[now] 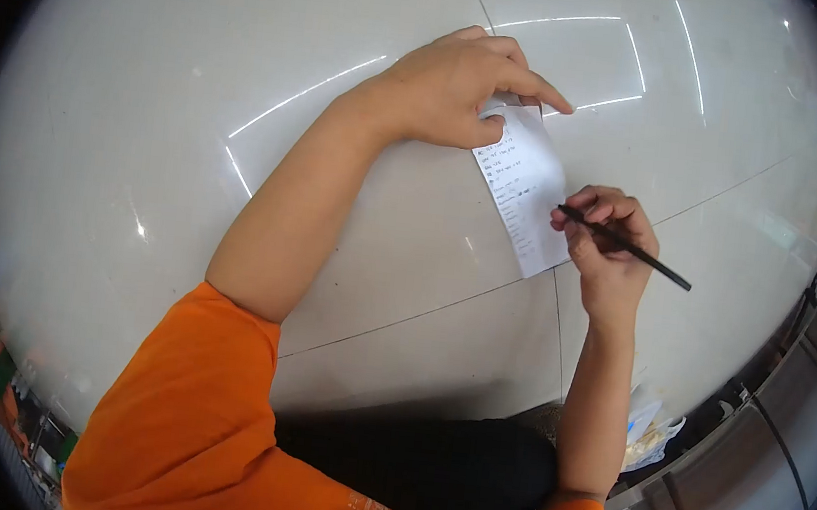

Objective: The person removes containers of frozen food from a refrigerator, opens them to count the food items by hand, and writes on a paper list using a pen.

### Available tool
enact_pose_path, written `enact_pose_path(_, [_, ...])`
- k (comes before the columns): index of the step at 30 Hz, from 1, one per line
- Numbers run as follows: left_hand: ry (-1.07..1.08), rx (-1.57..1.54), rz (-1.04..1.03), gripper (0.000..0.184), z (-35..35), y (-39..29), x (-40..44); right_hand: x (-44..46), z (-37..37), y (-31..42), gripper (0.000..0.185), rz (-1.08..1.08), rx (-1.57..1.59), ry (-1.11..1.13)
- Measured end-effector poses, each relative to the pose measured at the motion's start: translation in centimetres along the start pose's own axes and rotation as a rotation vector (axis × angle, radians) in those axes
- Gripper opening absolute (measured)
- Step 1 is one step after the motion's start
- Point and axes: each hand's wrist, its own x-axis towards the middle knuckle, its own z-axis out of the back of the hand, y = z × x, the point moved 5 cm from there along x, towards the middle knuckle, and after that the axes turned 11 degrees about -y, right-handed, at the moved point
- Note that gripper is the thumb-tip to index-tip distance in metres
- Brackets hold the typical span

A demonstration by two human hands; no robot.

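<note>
Head view: bracing paper (pixel 522 202) on tiles (pixel 408 255) with left hand (pixel 444 86), thumb and fingers spread at its top, probably to stop sliding. Pinching pen (pixel 661 266) in right hand (pixel 611 275), near one end by the paper's edge, likely for control. Showing lines of writing (pixel 504 158), too tiny for reading; spotting no brands.

Left hand (pixel 444 86) on top end of written paper (pixel 528 188), right fingers (pixel 596 199) holding black pen (pixel 640 253), tiled floor (pixel 410 236)
</note>
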Motion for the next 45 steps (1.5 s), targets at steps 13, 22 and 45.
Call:
enact_pose_path(13, [-0.049, -0.023, -0.124, 0.074, -1.1, -0.3, 0.5, -3.4, 2.7, -2.7, 0.024, 0.015, 0.020, 0.001])
enact_pose_path(22, [0.153, -0.022, 0.025, 0.069, 0.6, -2.3, 2.4, -3.5, 1.3, -1.7, 0.024, 0.070, -0.001, -0.040])
enact_pose_path(45, [0.121, -0.034, -0.016, 0.065, -0.1, -1.2, 1.9, -4.0, 0.6, -2.8, 0.024, 0.082, -0.131, -0.064])
